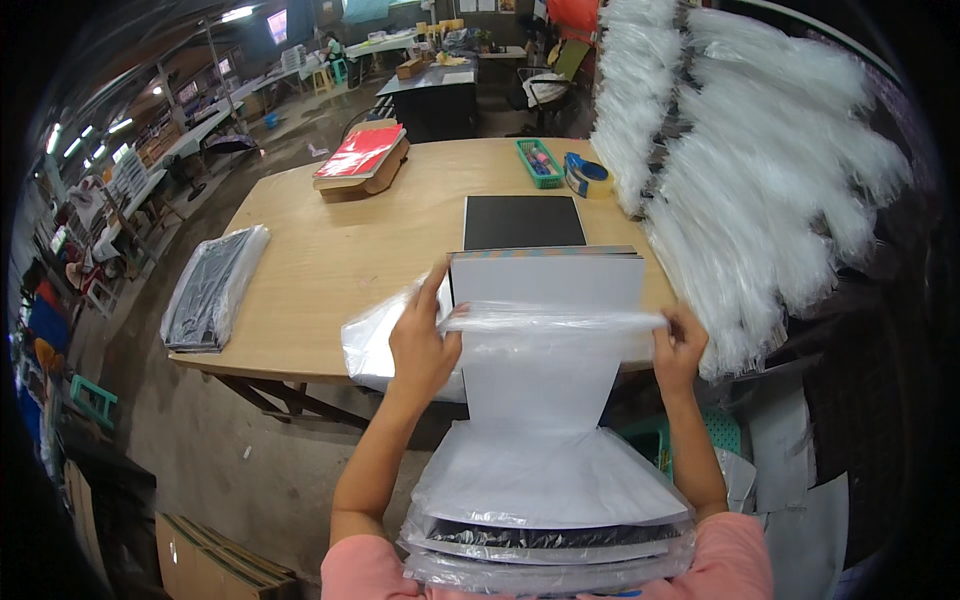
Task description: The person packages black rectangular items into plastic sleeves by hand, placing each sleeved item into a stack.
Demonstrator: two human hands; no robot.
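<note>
A white rectangular board or stack of sheets (548,280) stands in front of me near the table's front edge, its lower part inside a clear plastic bag (545,345). My left hand (424,345) pinches the left end of the bag's gathered edge, with the index finger pointing up along the board's left side. On the other side, my right hand (681,345) is closed on the right end of that edge. Behind the board lies a black sheet (523,222). Several bagged white and dark boards (550,485) are stacked close against my body.
Loose clear plastic (385,345) lies beside my left hand. Farther left is a bagged dark stack (213,290). A red packet (362,152) on cardboard, a green basket (540,163) and tape rolls (587,178) are at the back. Tall heaps of plastic bags (765,170) border the right.
</note>
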